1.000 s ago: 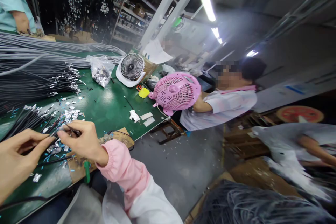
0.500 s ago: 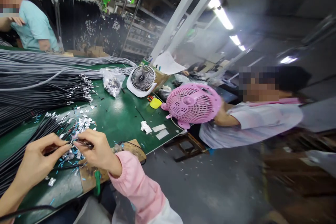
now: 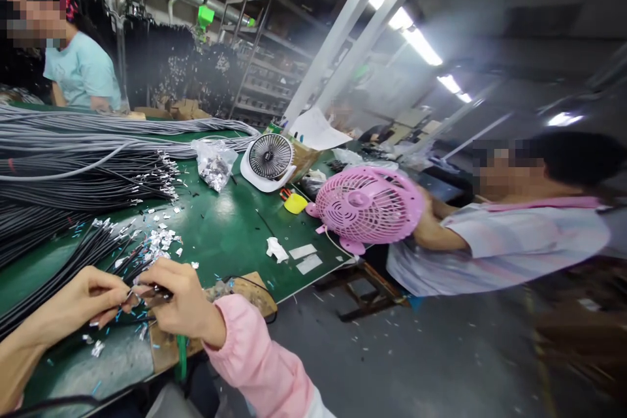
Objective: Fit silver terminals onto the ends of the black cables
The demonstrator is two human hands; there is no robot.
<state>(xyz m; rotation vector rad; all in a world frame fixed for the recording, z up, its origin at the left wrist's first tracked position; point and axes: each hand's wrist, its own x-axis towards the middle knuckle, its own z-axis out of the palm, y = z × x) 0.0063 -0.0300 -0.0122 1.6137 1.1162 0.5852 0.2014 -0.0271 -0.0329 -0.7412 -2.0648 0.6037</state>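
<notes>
My left hand (image 3: 81, 304) and my right hand (image 3: 179, 300) meet low at the left over the green table (image 3: 220, 222). Both pinch the same thin black wire (image 3: 147, 290), fingertips almost touching at its end. A small silver terminal seems to sit between the fingers, too small to be sure. Just beyond my hands lie a bundle of black wires (image 3: 63, 261) with metal ends and a scatter of silver terminals (image 3: 159, 241). My right sleeve is pink.
Thick grey cable bundles (image 3: 73, 150) cover the table's left. A clear bag of terminals (image 3: 213, 163), a white fan (image 3: 267, 160), a yellow cutter (image 3: 294, 202) and a pink fan (image 3: 367, 206) stand further right. One person sits at the right, another at the far left.
The view has swung left and up. My two hands have drawn together on the wire, and the left hand's fingers have closed on it.
</notes>
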